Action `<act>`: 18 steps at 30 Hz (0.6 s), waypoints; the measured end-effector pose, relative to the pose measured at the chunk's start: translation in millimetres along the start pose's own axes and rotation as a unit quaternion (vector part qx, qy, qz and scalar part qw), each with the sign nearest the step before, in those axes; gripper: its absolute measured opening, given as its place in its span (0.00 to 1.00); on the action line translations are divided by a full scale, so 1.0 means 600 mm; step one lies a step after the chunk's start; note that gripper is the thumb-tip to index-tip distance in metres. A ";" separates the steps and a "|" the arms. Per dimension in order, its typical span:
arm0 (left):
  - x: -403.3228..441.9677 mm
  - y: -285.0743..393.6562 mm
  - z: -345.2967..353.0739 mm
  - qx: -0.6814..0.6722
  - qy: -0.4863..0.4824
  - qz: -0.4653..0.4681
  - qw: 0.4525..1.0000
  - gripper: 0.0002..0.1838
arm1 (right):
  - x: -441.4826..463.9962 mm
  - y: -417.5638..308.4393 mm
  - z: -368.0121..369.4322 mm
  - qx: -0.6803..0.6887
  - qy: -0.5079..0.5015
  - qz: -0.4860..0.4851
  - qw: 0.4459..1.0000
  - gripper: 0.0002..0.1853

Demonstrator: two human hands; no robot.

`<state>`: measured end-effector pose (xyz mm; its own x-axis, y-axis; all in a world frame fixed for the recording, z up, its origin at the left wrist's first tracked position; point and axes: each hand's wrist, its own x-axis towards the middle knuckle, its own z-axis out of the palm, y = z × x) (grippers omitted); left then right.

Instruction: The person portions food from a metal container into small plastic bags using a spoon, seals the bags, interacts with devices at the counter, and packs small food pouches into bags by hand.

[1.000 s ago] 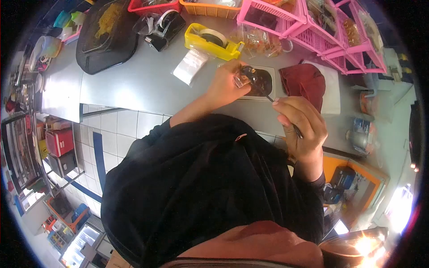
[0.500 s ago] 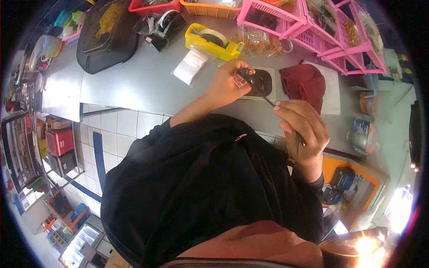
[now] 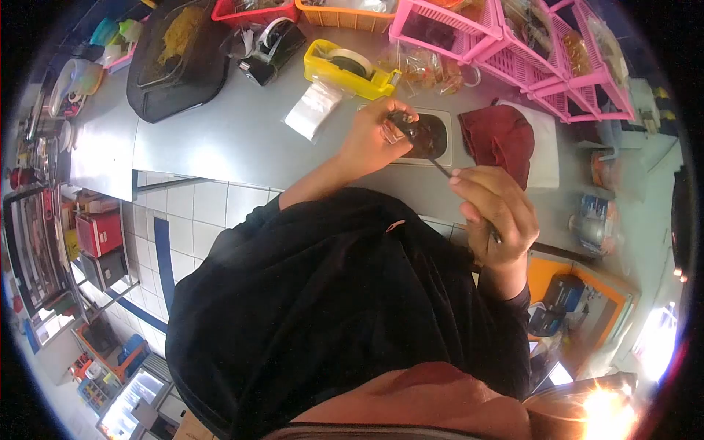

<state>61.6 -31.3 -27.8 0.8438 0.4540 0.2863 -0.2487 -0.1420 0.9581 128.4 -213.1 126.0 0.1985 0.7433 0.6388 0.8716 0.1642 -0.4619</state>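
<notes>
My left hand (image 3: 369, 141) is closed on a small clear plastic bag (image 3: 393, 133), its mouth held toward the right. Between the fingers of my right hand (image 3: 504, 211) is the thin dark handle of a spoon (image 3: 441, 169), slanting up and left toward the bag. The spoon's far end meets dark matter at the bag's mouth, so its bowl is hard to make out. Beneath both sits a rectangular metal container (image 3: 448, 138) with dark brown contents, partly covered by my left hand. A packet of clear plastic bags (image 3: 312, 111) lies left of that hand.
A yellow tape dispenser (image 3: 323, 72) stands behind the packet. To the right lies a maroon cloth (image 3: 500, 139) on a white sheet. Pink racks (image 3: 506, 55) fill the back right, and a black tray (image 3: 147, 99) with yellowish crumbs sits back left on the metal counter (image 3: 220, 139).
My right hand has shifted very slightly left with the spoon. More of the brown contents shows beside the bag. My left hand keeps its place.
</notes>
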 end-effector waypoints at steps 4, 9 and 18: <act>-0.001 0.001 -0.004 0.046 -0.022 -0.025 0.998 0.21 | -0.005 0.004 0.003 0.024 0.010 0.004 1.000 0.11; -0.002 -0.009 -0.007 0.019 -0.023 -0.029 0.999 0.19 | -0.009 0.009 -0.003 0.008 0.055 0.029 0.998 0.10; 0.007 -0.005 -0.039 -0.008 -0.002 -0.083 0.997 0.17 | -0.057 0.078 -0.006 0.151 0.350 0.200 0.903 0.18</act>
<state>54.9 -8.5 -29.1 0.8760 0.4660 0.1242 -0.1130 -0.0520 0.9922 164.2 -233.3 84.6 0.7966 0.2087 0.5674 0.5266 0.2215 -0.8208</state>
